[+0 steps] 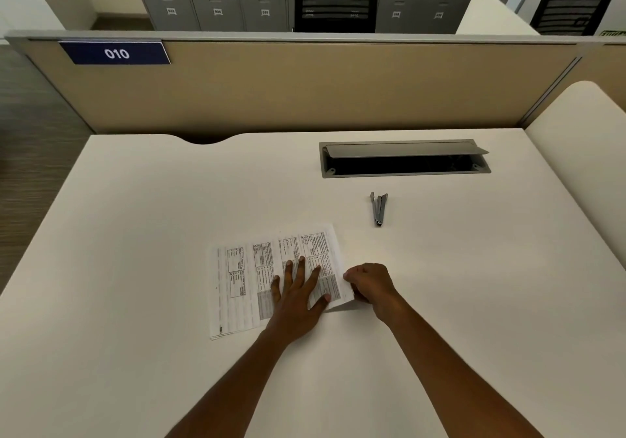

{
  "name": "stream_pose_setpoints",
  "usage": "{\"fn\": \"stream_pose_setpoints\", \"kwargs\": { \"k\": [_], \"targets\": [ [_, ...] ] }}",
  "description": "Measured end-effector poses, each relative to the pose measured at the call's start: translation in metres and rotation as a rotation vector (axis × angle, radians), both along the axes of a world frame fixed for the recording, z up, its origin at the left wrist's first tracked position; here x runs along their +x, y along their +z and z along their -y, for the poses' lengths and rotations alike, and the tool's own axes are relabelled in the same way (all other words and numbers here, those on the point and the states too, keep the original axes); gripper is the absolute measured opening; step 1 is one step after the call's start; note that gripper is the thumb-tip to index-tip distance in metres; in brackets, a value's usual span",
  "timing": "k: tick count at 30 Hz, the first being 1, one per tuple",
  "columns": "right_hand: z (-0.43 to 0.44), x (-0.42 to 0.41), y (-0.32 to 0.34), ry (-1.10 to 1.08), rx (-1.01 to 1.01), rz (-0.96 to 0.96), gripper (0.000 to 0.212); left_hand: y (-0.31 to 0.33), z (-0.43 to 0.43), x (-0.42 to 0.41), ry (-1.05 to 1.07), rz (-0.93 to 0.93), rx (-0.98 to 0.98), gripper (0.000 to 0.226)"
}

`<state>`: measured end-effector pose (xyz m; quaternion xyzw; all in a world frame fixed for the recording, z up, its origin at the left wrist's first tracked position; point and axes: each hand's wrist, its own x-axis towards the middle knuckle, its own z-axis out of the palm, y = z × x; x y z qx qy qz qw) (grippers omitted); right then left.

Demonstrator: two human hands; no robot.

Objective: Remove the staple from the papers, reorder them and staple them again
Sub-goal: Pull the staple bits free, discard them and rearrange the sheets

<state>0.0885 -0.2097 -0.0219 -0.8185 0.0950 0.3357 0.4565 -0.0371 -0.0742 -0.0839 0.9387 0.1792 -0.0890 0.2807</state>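
Head view shows my left hand (294,297) spread flat on the papers (244,278), fingers straight, pinning them to the desk (169,217) so they won't slide. My right hand (367,285) curls at their near right corner and pinches it, I judge to work at the staple, which is too small to see. There is one stack, its sheets uncountable. One grey stapler (378,209) lies well beyond, untouched.

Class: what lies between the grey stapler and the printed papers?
Only bare cream desktop, in the head view, separates the grey metal stapler from the printed white papers.
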Motion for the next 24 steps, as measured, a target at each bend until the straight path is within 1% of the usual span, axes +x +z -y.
{"fn": "stream_pose_setpoints", "kwargs": {
  "k": [1,4,6,7,9,10,11,13,15,17,20,22,24],
  "targets": [
    [0.002,-0.001,0.001,-0.022,0.030,-0.012,0.005,0.001,0.000,0.000,0.006,0.002,-0.009,0.087],
    [0.005,-0.005,0.003,-0.070,0.082,-0.028,0.011,0.007,0.000,0.001,0.043,0.017,-0.085,0.082],
    [0.006,-0.007,0.004,-0.094,0.111,-0.044,0.014,0.011,0.001,-0.001,0.063,0.057,-0.113,0.084],
    [0.006,-0.008,0.006,-0.108,0.133,-0.055,0.015,0.012,0.002,-0.004,0.052,0.103,-0.076,0.088],
    [0.006,-0.009,0.011,-0.129,0.180,-0.068,0.016,0.015,0.007,-0.009,-0.020,0.244,0.058,0.097],
    [0.006,-0.009,0.014,-0.135,0.207,-0.074,0.016,0.017,0.011,-0.012,-0.062,0.313,0.120,0.097],
    [0.006,-0.010,0.017,-0.138,0.237,-0.083,0.016,0.019,0.015,-0.013,-0.095,0.377,0.179,0.092],
    [0.005,-0.011,0.025,-0.138,0.308,-0.102,0.017,0.023,0.021,-0.014,-0.122,0.484,0.278,0.071],
    [0.005,-0.012,0.036,-0.137,0.370,-0.114,0.018,0.028,0.022,-0.011,-0.114,0.586,0.322,0.050],
    [0.004,-0.012,0.049,-0.135,0.425,-0.111,0.020,0.038,0.021,-0.008,-0.088,0.689,0.333,0.040],
    [0.004,-0.012,0.072,-0.135,0.530,-0.114,0.018,0.066,0.013,-0.001,-0.020,0.807,0.268,0.033],
    [0.007,-0.009,0.087,-0.133,0.630,-0.115,0.015,0.089,0.007,0.003,0.026,0.846,0.172,0.029],
    [0.012,-0.004,0.102,-0.140,0.712,-0.097,0.018,0.114,-0.001,0.006,0.054,0.877,0.070,0.027]
  ]
}}
